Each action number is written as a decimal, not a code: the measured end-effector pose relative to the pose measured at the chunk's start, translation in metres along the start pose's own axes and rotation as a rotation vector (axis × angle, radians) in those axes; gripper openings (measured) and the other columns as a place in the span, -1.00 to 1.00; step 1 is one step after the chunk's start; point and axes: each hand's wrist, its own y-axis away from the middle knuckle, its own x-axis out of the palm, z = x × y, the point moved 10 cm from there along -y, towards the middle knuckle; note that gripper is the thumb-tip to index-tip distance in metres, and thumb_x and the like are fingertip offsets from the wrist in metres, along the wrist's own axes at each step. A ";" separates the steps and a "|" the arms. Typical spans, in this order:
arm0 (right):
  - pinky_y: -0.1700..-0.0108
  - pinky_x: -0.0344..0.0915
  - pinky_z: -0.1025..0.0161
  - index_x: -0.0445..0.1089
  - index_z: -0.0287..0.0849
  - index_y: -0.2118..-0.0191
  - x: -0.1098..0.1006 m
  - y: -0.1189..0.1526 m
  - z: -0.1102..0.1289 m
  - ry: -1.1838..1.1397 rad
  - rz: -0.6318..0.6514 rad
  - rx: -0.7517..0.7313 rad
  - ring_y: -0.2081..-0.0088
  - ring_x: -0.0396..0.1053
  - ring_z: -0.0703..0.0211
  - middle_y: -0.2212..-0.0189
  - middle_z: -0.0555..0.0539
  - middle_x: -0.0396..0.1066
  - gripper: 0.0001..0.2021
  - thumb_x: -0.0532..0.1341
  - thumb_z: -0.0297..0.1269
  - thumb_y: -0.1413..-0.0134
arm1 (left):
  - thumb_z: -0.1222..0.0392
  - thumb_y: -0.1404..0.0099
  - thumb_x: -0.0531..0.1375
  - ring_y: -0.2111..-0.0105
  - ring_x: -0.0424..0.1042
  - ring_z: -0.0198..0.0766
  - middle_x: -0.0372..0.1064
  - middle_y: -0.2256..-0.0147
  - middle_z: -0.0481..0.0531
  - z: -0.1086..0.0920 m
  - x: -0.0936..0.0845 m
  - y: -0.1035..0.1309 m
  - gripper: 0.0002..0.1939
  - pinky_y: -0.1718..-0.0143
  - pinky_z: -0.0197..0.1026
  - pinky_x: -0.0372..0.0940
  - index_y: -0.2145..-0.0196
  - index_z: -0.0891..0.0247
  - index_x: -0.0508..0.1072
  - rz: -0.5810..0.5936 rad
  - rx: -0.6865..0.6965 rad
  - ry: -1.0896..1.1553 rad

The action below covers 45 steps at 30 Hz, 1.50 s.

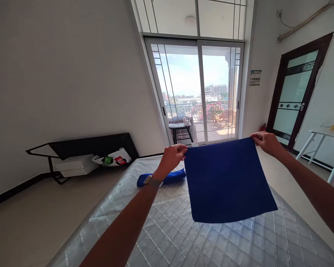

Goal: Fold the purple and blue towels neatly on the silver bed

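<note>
A dark blue square cloth (228, 181) hangs spread out in front of me, held up by its two top corners. My left hand (173, 155), with a watch (153, 181) on its wrist, pinches the top left corner. At the top right corner, my right hand (265, 142) is closed on the fabric in the same way. The lower edge of the cloth hangs over the quilted silvery mattress (167, 218). Behind my left wrist, a bundle of brighter blue fabric (174, 177) lies on the mattress, partly hidden by the wrist and the cloth.
Against the left wall stands a black bench frame (91, 144) with white boxes (72, 167) and a printed bag (119, 157). Sliding glass doors (178, 92) with a dark stool (179, 127) are ahead. On the right are a white table (325, 131) and a brown-framed door (297, 92).
</note>
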 end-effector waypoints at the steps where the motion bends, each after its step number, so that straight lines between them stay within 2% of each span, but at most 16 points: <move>1: 0.14 0.46 0.19 0.58 -0.14 0.19 0.013 -0.006 -0.005 -0.013 0.025 0.015 0.39 0.55 0.12 0.36 -0.04 0.60 -0.79 0.19 -0.35 -0.17 | 0.22 -0.21 0.22 0.58 0.49 -0.28 0.42 0.64 -0.15 0.008 0.006 -0.008 -0.89 0.40 -0.25 0.40 0.34 0.24 0.56 0.011 -0.030 0.044; 4: 0.10 0.44 0.20 0.58 -0.17 0.17 0.032 -0.031 -0.012 -0.037 -0.016 0.053 0.36 0.57 0.11 0.35 -0.05 0.61 -0.78 0.17 -0.38 -0.19 | 0.30 -0.23 0.20 0.50 0.55 -0.26 0.51 0.52 -0.06 0.020 0.010 -0.038 -0.92 0.33 -0.22 0.45 0.35 0.28 0.51 -0.060 -0.080 0.170; 7: 0.04 0.42 0.15 0.57 -0.20 0.13 0.027 -0.055 -0.007 -0.065 -0.166 0.063 0.31 0.57 0.10 0.27 -0.09 0.61 -0.76 0.16 -0.36 -0.22 | 0.32 -0.27 0.18 0.41 0.58 -0.25 0.56 0.38 -0.01 0.012 -0.006 -0.062 -0.91 0.23 -0.18 0.47 0.29 0.29 0.49 -0.225 -0.014 0.189; 10: 0.02 0.42 0.12 0.55 -0.21 0.09 0.023 -0.065 -0.004 -0.105 -0.259 0.048 0.26 0.57 0.08 0.19 -0.13 0.60 -0.75 0.14 -0.34 -0.24 | 0.27 -0.32 0.17 0.32 0.59 -0.22 0.56 0.33 -0.01 0.007 -0.018 -0.068 -0.91 0.14 -0.15 0.45 0.25 0.26 0.48 -0.344 0.089 0.145; 12: 0.02 0.42 0.10 0.55 -0.21 0.09 0.031 -0.058 -0.009 -0.112 -0.252 0.042 0.20 0.57 0.03 0.16 -0.15 0.60 -0.75 0.15 -0.32 -0.24 | 0.23 -0.34 0.17 0.28 0.59 -0.20 0.57 0.32 -0.01 0.015 -0.013 -0.059 -0.91 0.12 -0.14 0.44 0.24 0.24 0.48 -0.353 0.124 0.124; 14: 0.01 0.42 0.09 0.55 -0.21 0.10 0.048 -0.037 -0.020 -0.103 -0.212 0.056 0.16 0.56 0.00 0.14 -0.16 0.59 -0.75 0.16 -0.32 -0.22 | 0.19 -0.34 0.17 0.27 0.59 -0.18 0.56 0.29 0.01 0.033 0.006 -0.038 -0.89 0.13 -0.13 0.43 0.23 0.22 0.48 -0.317 0.135 0.095; 17: 0.03 0.43 0.10 0.56 -0.18 0.13 0.091 0.015 -0.042 -0.077 -0.088 0.103 0.15 0.56 0.00 0.14 -0.16 0.59 -0.76 0.15 -0.36 -0.21 | 0.21 -0.34 0.16 0.24 0.57 -0.17 0.56 0.22 0.06 0.069 0.055 0.012 -0.89 0.12 -0.12 0.42 0.21 0.20 0.48 -0.193 0.157 -0.016; 21: 0.04 0.42 0.18 0.57 -0.15 0.17 0.169 0.097 -0.067 -0.005 0.271 0.171 0.14 0.56 0.04 0.13 -0.16 0.59 -0.74 0.11 -0.42 -0.23 | 0.33 -0.36 0.08 0.19 0.54 -0.17 0.54 0.19 0.08 0.127 0.135 0.084 -0.83 0.13 -0.16 0.39 0.24 0.19 0.47 0.106 0.113 -0.276; 23: 0.01 0.39 0.20 0.57 -0.15 0.14 0.191 0.124 -0.073 0.053 0.388 0.181 0.08 0.54 0.04 0.10 -0.16 0.58 -0.72 0.11 -0.45 -0.23 | 0.32 -0.40 0.05 0.14 0.53 -0.17 0.53 0.14 0.08 0.147 0.155 0.106 -0.80 0.11 -0.18 0.37 0.19 0.18 0.46 0.185 0.090 -0.382; 24: -0.01 0.37 0.21 0.56 -0.15 0.12 0.197 0.132 -0.074 0.083 0.421 0.179 0.06 0.53 0.04 0.07 -0.16 0.57 -0.71 0.10 -0.46 -0.23 | 0.32 -0.41 0.03 0.12 0.52 -0.18 0.52 0.12 0.07 0.153 0.159 0.112 -0.79 0.10 -0.19 0.36 0.17 0.17 0.46 0.201 0.088 -0.427; 28: 0.01 0.34 0.28 0.52 -0.17 0.03 0.196 0.137 -0.070 0.173 0.459 0.168 0.05 0.52 0.08 0.00 -0.15 0.53 -0.69 0.07 -0.45 -0.27 | 0.30 -0.44 0.04 0.11 0.49 -0.19 0.52 0.12 0.05 0.152 0.159 0.115 -0.79 0.04 -0.18 0.33 0.16 0.15 0.47 0.193 0.153 -0.535; 32: 0.09 0.32 0.32 0.51 -0.13 0.04 0.190 0.134 -0.063 0.267 0.478 0.146 0.06 0.51 0.10 0.01 -0.14 0.51 -0.72 0.07 -0.42 -0.29 | 0.32 -0.44 0.03 0.12 0.50 -0.21 0.51 0.11 0.05 0.146 0.158 0.118 -0.78 0.05 -0.18 0.35 0.17 0.17 0.47 0.174 0.212 -0.563; 36: 0.16 0.29 0.34 0.50 -0.12 0.10 0.193 0.142 -0.056 0.373 0.550 0.106 0.06 0.49 0.13 0.08 -0.11 0.52 -0.73 0.07 -0.46 -0.27 | 0.34 -0.45 0.00 0.09 0.51 -0.19 0.52 0.08 0.08 0.140 0.161 0.125 -0.74 0.03 -0.15 0.37 0.15 0.20 0.47 0.230 0.189 -0.589; 39: 0.13 0.28 0.29 0.51 -0.15 0.15 0.189 0.139 -0.048 0.468 0.540 0.097 0.07 0.48 0.08 0.12 -0.16 0.53 -0.77 0.13 -0.49 -0.21 | 0.30 -0.44 0.03 -0.01 0.49 -0.16 0.51 -0.01 0.12 0.130 0.157 0.128 -0.75 -0.07 -0.12 0.35 0.10 0.21 0.49 0.280 0.151 -0.571; 42: 0.06 0.29 0.18 0.52 -0.20 0.23 0.190 0.127 -0.023 0.557 0.501 0.076 0.04 0.46 -0.05 0.15 -0.27 0.53 -0.82 0.19 -0.52 -0.15 | 0.25 -0.41 0.10 -0.15 0.40 -0.13 0.40 -0.16 0.16 0.120 0.142 0.140 -0.68 -0.19 -0.08 0.28 -0.08 0.22 0.45 0.322 0.150 -0.544; 45: 0.02 0.30 0.14 0.52 -0.19 0.19 0.210 0.114 0.029 0.480 0.455 0.043 0.01 0.45 -0.08 0.13 -0.28 0.52 -0.81 0.16 -0.47 -0.19 | 0.28 -0.38 0.11 -0.18 0.38 -0.13 0.37 -0.20 0.15 0.120 0.113 0.175 -0.61 -0.22 -0.05 0.28 -0.14 0.21 0.41 0.346 0.168 -0.532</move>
